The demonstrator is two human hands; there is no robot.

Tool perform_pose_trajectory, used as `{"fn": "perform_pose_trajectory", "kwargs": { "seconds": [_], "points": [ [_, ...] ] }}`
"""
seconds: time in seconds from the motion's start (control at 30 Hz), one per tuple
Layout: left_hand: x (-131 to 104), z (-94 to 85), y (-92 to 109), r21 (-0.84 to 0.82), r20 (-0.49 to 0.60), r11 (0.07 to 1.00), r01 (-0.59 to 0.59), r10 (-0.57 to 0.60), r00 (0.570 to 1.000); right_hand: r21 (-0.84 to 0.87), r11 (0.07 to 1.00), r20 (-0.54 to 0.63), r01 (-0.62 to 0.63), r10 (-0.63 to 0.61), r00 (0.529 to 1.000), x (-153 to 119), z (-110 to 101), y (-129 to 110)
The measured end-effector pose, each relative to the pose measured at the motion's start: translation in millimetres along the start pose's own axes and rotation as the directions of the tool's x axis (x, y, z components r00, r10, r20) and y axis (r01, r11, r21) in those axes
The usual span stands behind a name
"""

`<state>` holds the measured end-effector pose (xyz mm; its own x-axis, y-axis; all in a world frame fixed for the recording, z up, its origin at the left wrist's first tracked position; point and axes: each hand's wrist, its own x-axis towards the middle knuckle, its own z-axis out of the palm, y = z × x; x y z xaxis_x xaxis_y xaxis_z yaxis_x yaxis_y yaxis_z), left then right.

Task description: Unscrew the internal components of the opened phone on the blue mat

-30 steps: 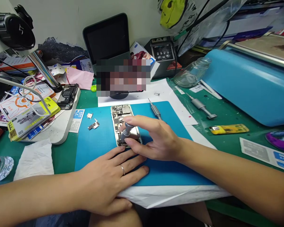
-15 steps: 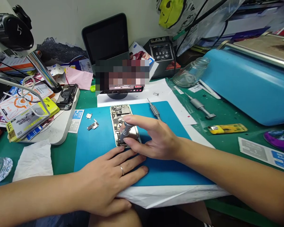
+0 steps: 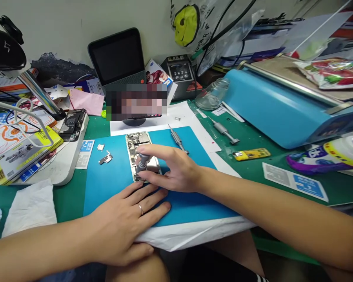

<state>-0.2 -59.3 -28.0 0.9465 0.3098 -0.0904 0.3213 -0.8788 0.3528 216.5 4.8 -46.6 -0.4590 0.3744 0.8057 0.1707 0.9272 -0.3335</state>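
Observation:
An opened phone (image 3: 139, 139) lies on the blue mat (image 3: 106, 178), its inner parts exposed. Upright over the phone's lower part stands a grey screwdriver (image 3: 143, 161), gripped between the fingers and thumb of my right hand (image 3: 172, 168); its tip is hidden. My left hand (image 3: 132, 213) rests on the mat with fingers stretched out, the fingertips at the phone's near edge. Left of the phone lie a small metal plate (image 3: 100, 147) and a dark bracket-like part (image 3: 106, 158). To its right lies a second screwdriver (image 3: 178, 140).
A third screwdriver (image 3: 223, 131) and a yellow phone-shaped part (image 3: 251, 154) lie on the green table at right. Behind are a screen on a stand (image 3: 117, 58), a glass jar (image 3: 213, 94) and a blue machine (image 3: 270, 105). Boxes (image 3: 26, 149) stack at left, near a tissue (image 3: 31, 207).
The whole view has shifted to the right, so things appear further left. My right hand still holds the screwdriver over the phone, and my left hand stays at its near edge.

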Motion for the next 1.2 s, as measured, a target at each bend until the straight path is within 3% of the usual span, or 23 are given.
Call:
{"fn": "perform_pose_trajectory", "kwargs": {
  "seconds": [0.2,0.37,0.5,0.57,0.67,0.73,0.87,1.2],
  "points": [
    [-0.7,0.6,-0.7,-0.009,-0.026,1.000,-0.025,0.024,0.999,0.120,0.983,-0.025,-0.141,0.145,0.989,-6.6,2.5,6.5],
    [-1.0,1.8,-1.1,0.017,-0.046,0.999,-0.035,0.036,0.998,0.125,0.979,-0.063,-0.159,0.167,0.984,-8.1,2.0,8.8],
    [-0.3,-1.5,1.7,0.059,-0.164,0.995,-0.075,0.084,0.983,0.131,0.977,-0.098,-0.169,0.182,0.978,-6.2,2.1,7.5],
    [-0.3,-5.8,1.7,0.058,-0.322,0.997,-0.051,0.067,0.944,0.140,0.976,-0.123,-0.167,0.185,0.975,-4.4,2.0,6.5],
    [-0.2,-13.6,-5.2,0.053,-0.558,0.996,0.076,-0.034,0.829,0.175,0.969,-0.145,-0.172,0.199,0.969,-1.2,1.0,4.5],
    [0.6,-17.3,-14.3,0.050,-0.642,0.984,0.171,-0.099,0.760,0.198,0.966,-0.148,-0.164,0.195,0.969,0.6,0.1,2.9],
    [2.9,-17.9,-30.5,-0.007,-0.608,0.963,0.270,-0.219,0.763,0.213,0.970,-0.144,-0.115,0.148,0.978,2.2,-0.2,-0.1],
    [3.4,-15.1,-36.3,-0.061,-0.565,0.962,0.265,-0.252,0.786,0.241,0.969,-0.140,-0.062,0.098,0.985,1.8,1.7,-1.1]
  ]
}}
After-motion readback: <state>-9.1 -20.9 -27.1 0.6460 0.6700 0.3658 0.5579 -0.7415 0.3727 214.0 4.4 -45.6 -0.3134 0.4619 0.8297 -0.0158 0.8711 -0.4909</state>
